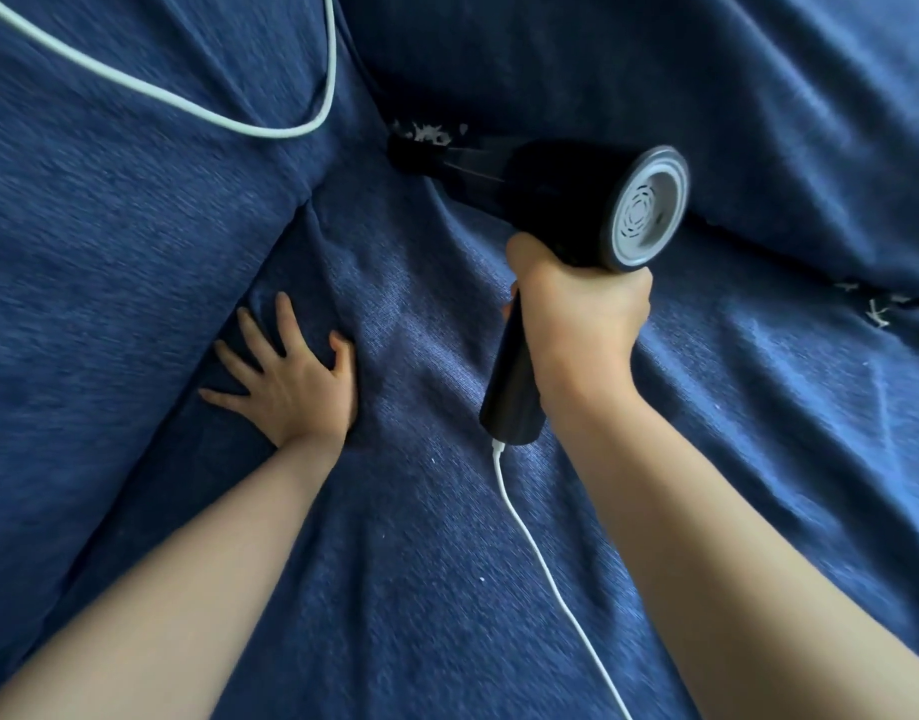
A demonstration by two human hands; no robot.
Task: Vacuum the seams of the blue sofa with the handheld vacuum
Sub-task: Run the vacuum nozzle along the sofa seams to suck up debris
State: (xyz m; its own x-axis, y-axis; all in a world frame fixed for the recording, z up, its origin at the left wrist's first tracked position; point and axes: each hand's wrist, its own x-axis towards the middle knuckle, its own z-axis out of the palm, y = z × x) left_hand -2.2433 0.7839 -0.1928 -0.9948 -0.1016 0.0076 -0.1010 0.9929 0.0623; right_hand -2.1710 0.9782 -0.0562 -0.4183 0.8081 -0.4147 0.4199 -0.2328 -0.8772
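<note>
Blue woven upholstery fills the frame: the blue sofa is seen from above, its seat cushion rumpled into folds across the centre, a side cushion rising at left and a back cushion across the upper right. Seams between them meet in a dark corner in the upper middle of the frame.

A person's right hand, right of centre, is clamped around the black grip of the handheld vacuum, fingers wrapped tight about the handle. The vacuum's dark barrel points toward the upper left, its grey vented rear cap facing the camera, and its nozzle tip sits in the corner where the seams meet. White crumbs lie just beside the nozzle; more white scraps are scattered along the back seam at the right edge.

A white cable plugs into the base of the handle and trails to the bottom edge. A second stretch of pale cord loops across the side cushion at upper left.

The left hand, left of centre, presses flat on the seat cushion beside the side seam, fingers spread apart and holding nothing.
</note>
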